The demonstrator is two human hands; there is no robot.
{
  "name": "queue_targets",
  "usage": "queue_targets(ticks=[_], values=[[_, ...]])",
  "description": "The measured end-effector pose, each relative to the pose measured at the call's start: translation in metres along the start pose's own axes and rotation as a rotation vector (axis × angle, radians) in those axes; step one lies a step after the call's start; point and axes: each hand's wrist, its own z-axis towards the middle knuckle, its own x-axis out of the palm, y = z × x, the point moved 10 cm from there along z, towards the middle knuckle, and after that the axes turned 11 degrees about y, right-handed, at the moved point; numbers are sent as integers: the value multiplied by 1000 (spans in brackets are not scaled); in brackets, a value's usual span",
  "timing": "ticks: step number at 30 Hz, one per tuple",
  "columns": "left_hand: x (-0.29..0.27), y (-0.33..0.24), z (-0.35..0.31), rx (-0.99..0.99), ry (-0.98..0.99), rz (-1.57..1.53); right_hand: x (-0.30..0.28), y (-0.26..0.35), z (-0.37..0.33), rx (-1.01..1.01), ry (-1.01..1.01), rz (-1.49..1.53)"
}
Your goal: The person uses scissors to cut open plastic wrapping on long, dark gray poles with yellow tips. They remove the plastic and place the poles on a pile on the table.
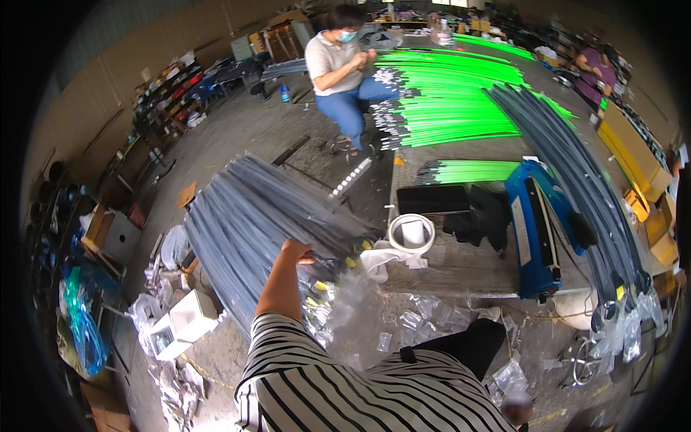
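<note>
l hand (296,250) over grey bagged rods (245,209); r hand (517,408) low, blurry; hands apart; can't tell grips

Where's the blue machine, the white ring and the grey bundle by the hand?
Blue machine (535,246): head view, its front.
White ring (404,248): head view, its rim.
Grey bundle (250,222): head view, its middle.

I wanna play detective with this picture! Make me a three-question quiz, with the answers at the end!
1. True or false: the blue device is to the right of the white ring-shaped thing.
2. What colour are the long strips lying beside the seated person? A) red B) green C) purple
3. What is the left hand, below the striped sleeve, closest to?

Key: 1. True. 2. B. 3. The bundle of long grey pieces.
</note>
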Motion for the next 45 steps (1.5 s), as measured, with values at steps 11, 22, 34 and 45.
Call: queue_targets(ticks=[11, 22, 34, 45], values=[[60, -277, -242, 1306, -158, 141, 25, 11, -16, -79, 77, 105], [556, -110, -586, 1113, 1571, 526, 21, 26, -22, -135, 66, 189], [815, -177, -465, 530, 874, 555, -42, 0, -28, 18, -25, 580], [839, -148, -450, 244, 1388, 131, -52, 1, -28, 21, -103, 594]])
